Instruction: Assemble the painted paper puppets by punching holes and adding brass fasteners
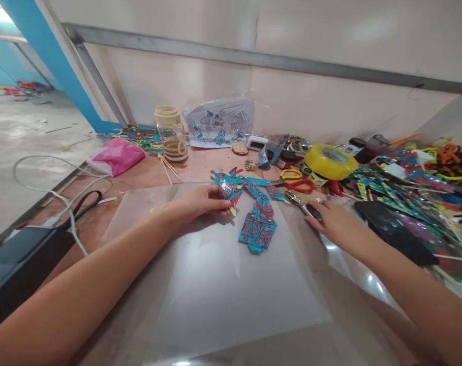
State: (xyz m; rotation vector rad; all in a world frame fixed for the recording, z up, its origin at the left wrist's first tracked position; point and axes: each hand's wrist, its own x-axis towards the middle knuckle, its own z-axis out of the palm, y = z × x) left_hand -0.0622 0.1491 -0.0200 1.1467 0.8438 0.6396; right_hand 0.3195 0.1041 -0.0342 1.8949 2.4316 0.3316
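Observation:
A jointed flat figure point(257, 229), patterned in blue and red, lies on a translucent sheet point(231, 300). My left hand point(204, 201) pinches one of its limbs at the left, near a small yellow-green tip. In my right hand point(330, 218), to the right of the figure, is a silver plier-like hand tool point(297, 200), with its jaws pointing toward the figure and its grips mostly inside my fingers. Scissors point(301, 185) with red handles lie just beyond the tool, beside a yellow-handled tool point(290, 174).
A yellow tape roll point(331, 160) stands behind the scissors. Farther back are a clear jar point(171, 134) and a printed drawing point(220, 122). Colourful cut pieces point(387, 198) and a dark flat object point(396, 231) crowd the right. A black box point(25, 269) and cables lie left.

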